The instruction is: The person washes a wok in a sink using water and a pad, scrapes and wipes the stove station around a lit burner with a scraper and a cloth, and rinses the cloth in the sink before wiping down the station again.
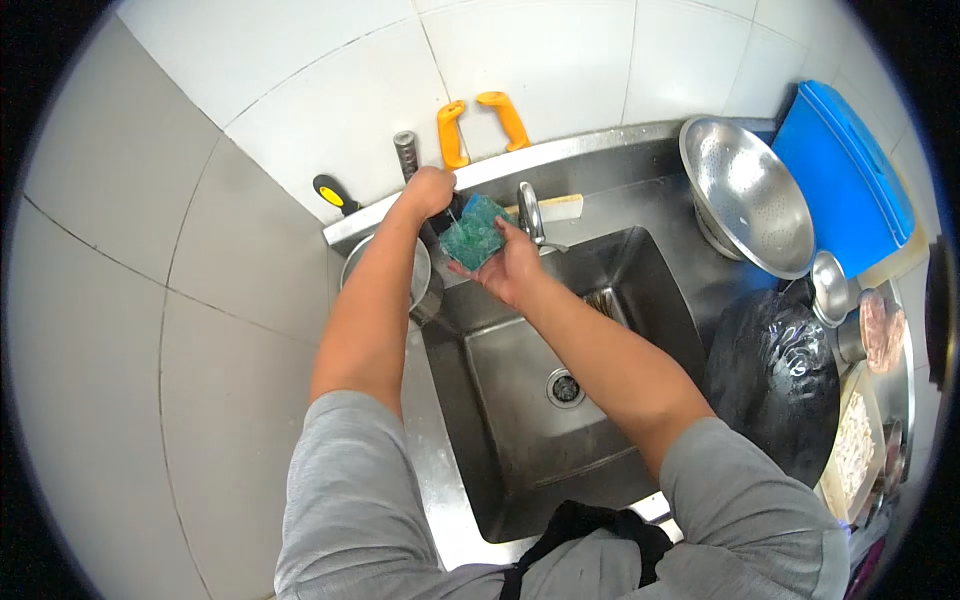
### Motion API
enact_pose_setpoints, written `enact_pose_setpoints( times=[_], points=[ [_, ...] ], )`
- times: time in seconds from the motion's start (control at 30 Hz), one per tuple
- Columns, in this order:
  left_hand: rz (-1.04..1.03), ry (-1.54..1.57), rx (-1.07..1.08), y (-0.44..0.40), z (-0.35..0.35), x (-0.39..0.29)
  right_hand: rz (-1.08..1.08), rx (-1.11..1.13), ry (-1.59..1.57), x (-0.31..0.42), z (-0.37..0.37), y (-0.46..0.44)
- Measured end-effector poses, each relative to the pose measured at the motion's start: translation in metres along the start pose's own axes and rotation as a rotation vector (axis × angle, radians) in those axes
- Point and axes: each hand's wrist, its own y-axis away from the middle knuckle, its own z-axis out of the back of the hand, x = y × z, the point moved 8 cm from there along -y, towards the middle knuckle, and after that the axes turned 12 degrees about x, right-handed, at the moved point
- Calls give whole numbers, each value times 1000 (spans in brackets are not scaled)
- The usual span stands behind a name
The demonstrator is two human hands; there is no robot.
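Clock: directions run from the drain [566, 388], with 12 toward the back wall.
Green pad [472, 240]: at 11, held up near the basin's back-left corner, apart from the basin floor.
Right hand [510, 265]: grasping the pad, palm under it, thumb on its near side.
Left hand [432, 192]: at 11, beyond the pad, fingers curled in beside a dark object mostly hidden; whether it grips that cannot be told.
Tight edges: steel pot [425, 290] at 10, partly behind the left forearm; tap [532, 212] just short of 12, close to the pad; raised steel ledge [365, 222] at 10, grey tiled wall [90, 300] at 9.
Tools at the wall: two yellow handles [453, 135] around 11, black-and-yellow handle [335, 193] past 10.
Open room: sink basin [520, 440] floor shows between the forearms, out to its front rim at 6; the right forearm crosses above it.
Right-hand counter: colander [755, 200] between 1 and 2, blue container [840, 180] near 2, large black disc [760, 390] at 3.
Pad's look: roughly square, coarse and mottled, paler streaks, a blue patch along its far edge.
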Motion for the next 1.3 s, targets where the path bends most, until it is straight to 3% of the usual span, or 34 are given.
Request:
enact_pose_setpoints(
  times=[0.03, 0.07, 0.3, 0.33, 0.37, 0.43, 0.5, 0.6, 0.63, 0.7, 0.77, 0.83, 0.9, 0.93, 0.97, 1.0, 1.03, 1.07, 1.1, 1.13, 1.2, 1.23, 1.3],
  points=[
    [29, 91, -107, 4, 4, 3, 9, 30, 11, 0, -2, 0],
    [42, 4, -15, 9, 12, -3, 7, 28, 10, -2, -2, 1],
    [77, 99, 45, 17, 20, -8, -87, 15, -55, -23, 9, 3],
    [-2, -90, 83, 6, 10, -2, -102, 6, -62, -23, 11, 5],
    [-14, -91, 70, 3, 4, 0, -86, 4, -53, -17, 10, 6],
    [115, 102, -96, 7, 1, 16, -109, 56, -66, -22, 1, 8],
    [83, 108, -124, 7, 1, 9, -117, 98, -90, -27, 5, 5],
    [441, 600, -108, 39, 25, 14, -117, 71, -120, -22, 4, 26],
    [435, 602, -114, 49, 33, 8, -130, 30, -89, -22, 7, 45],
    [608, 964, -419, 84, 50, 25, -145, -8, -28, -19, 8, 81],
    [625, 1053, -502, 120, 56, 16, -145, 75, -11, -20, -1, 117],
    [517, 1309, -831, 179, 49, -8, -159, 103, 3, -23, -2, 156],
    [518, 1550, -1039, 239, 8, -56, -57, -63, 120, -24, 17, 193],
    [562, 1516, -902, 268, -23, -84, -57, -165, 143, -28, 37, 211],
    [480, 1521, -894, 299, -46, -122, -69, -263, 171, -34, 56, 232],
    [550, 1544, -703, 337, -69, -167, -118, -269, 90, -45, 65, 256],
    [556, 1341, -721, 368, -100, -205, -174, -277, 13, -58, 71, 279],
    [510, 1338, -571, 406, -122, -251, -159, -288, 70, -65, 63, 304],
    [354, 1428, -597, 444, -142, -295, -152, -290, 128, -75, 54, 332],
    [367, 1539, -277, 481, -171, -333, -203, -134, 180, -85, 55, 348],
    [305, 1677, 24, 567, -194, -390, -299, 53, 246, -110, 56, 388],
    [292, 1738, 83, 604, -211, -406, -321, 89, 275, -120, 46, 408],
    [519, 1844, 12, 679, -239, -422, -412, 174, 190, -155, 19, 456]
  ],
)
